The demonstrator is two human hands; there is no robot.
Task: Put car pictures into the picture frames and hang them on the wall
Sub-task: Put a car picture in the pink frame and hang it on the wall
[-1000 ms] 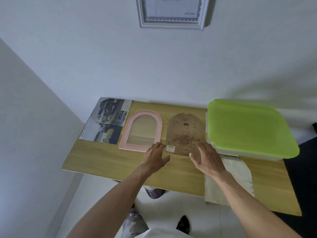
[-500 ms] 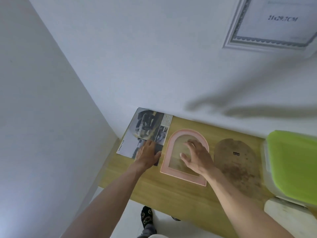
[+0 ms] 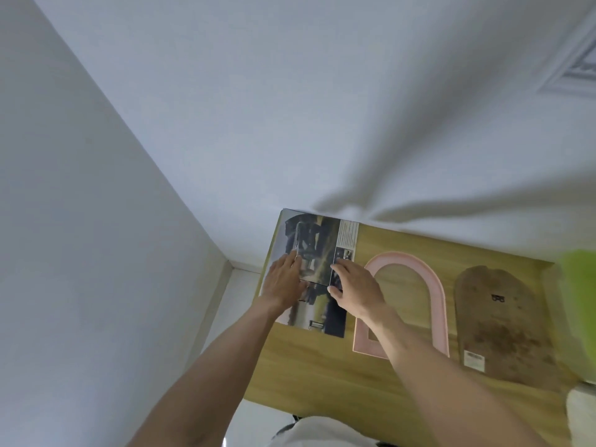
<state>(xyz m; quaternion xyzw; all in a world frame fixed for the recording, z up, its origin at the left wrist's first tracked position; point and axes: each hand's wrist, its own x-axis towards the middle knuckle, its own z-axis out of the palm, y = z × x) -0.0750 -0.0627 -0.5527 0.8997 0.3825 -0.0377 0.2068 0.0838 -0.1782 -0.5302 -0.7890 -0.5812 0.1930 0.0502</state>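
A sheet of car pictures [image 3: 322,230] lies at the far left corner of the wooden table [image 3: 322,375]. On it rests a clear arch-shaped pane [image 3: 314,266], faint at its edges. My left hand [image 3: 283,282] holds the pane's left edge and my right hand [image 3: 354,288] grips its right edge. Just to the right lies a pink arched picture frame [image 3: 435,291], flat, with bare wood showing through its opening. Its brown backing board [image 3: 503,324] sits further right, with a small hanger and a label on it.
A green-lidded box [image 3: 580,291] stands at the right edge, blurred. A white cloth [image 3: 583,414] lies below it. A white ornate frame [image 3: 577,69] hangs on the wall at the upper right. The side wall runs close along the table's left end.
Both hands moved left from the backing board to the frame, then onto the car pictures. The clear pane left the pink frame and now lies on the sheet. The view swung left.
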